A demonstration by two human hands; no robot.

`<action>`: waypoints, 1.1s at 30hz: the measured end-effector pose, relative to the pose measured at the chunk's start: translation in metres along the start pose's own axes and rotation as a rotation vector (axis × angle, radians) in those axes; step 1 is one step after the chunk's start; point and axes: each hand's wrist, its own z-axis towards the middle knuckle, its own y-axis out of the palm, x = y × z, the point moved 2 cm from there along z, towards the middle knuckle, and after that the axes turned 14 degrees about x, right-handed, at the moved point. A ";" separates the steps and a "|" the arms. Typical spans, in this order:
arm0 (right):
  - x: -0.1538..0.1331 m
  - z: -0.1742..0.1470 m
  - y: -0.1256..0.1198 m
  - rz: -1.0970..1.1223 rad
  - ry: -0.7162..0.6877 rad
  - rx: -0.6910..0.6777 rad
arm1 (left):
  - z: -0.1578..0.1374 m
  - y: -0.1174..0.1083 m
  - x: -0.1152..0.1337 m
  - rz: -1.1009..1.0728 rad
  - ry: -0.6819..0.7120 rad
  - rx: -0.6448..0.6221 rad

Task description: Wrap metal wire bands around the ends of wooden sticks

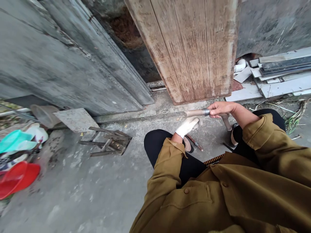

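Observation:
My right hand (220,109), bare, is closed around a beige-brown pipe-like piece (195,112) with a grey band near my fingers. A similar bent length (226,122) shows below the hand; whether the two are joined I cannot tell. My left hand (188,127) wears a white glove and sits just below the piece's left end. Its fingers are curled and blurred, and what they hold, if anything, is hidden. On the concrete under it lies a thin tool (195,142) with a reddish-brown shaft, beside my shoe.
A wooden door panel (187,51) leans on the wall ahead. Stacked tiles and boards (282,74) lie at right, near a white pipe elbow (240,65). An overturned wooden stool (109,142), a square slab (76,119), and red (21,178) and turquoise (16,141) basins are at left.

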 end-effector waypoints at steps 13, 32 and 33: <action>0.015 0.022 0.009 -0.367 0.232 0.446 | -0.001 0.021 0.001 0.212 0.128 -0.154; 0.004 0.004 -0.001 0.076 0.087 0.119 | -0.001 0.023 0.012 0.107 0.068 0.041; 0.006 0.007 -0.002 0.121 0.089 0.225 | 0.000 0.024 0.011 0.092 0.052 0.037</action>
